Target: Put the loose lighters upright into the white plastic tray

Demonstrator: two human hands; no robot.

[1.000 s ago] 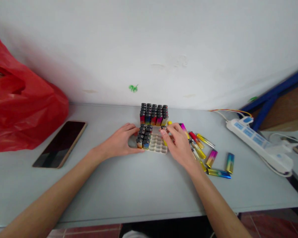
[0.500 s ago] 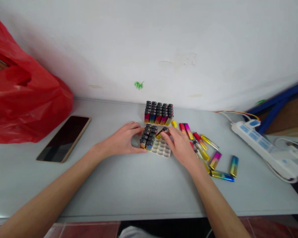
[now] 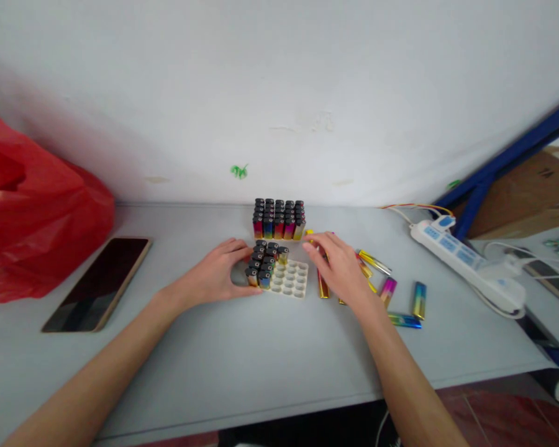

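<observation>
My left hand point(image 3: 217, 271) grips the left side of a white tray point(image 3: 302, 267) with round holes, thumb at the near corner and fingers at the far one. Black-topped lighters point(image 3: 264, 277) stand upright in its two left columns, and one more lighter point(image 3: 283, 254) stands in the back of the third column. To the right of the tray, my right hand point(image 3: 338, 264) hovers over loose lighters, fingers bent and thumb apart from them. A red-gold lighter point(image 3: 323, 285) lies partly under this hand; its upper end is hidden.
Behind the tray stands a full block of lighters point(image 3: 278, 226). Loose lighters, including a blue-gold one point(image 3: 419, 300), lie at the right. A phone point(image 3: 97, 285) and red bag point(image 3: 41, 217) are at the left, a power strip point(image 3: 466, 257) at the far right.
A lighter at my right fingertips now stands in the tray, released. My right hand has moved right, away from the tray, over the loose lighters. The camera view has shifted.
</observation>
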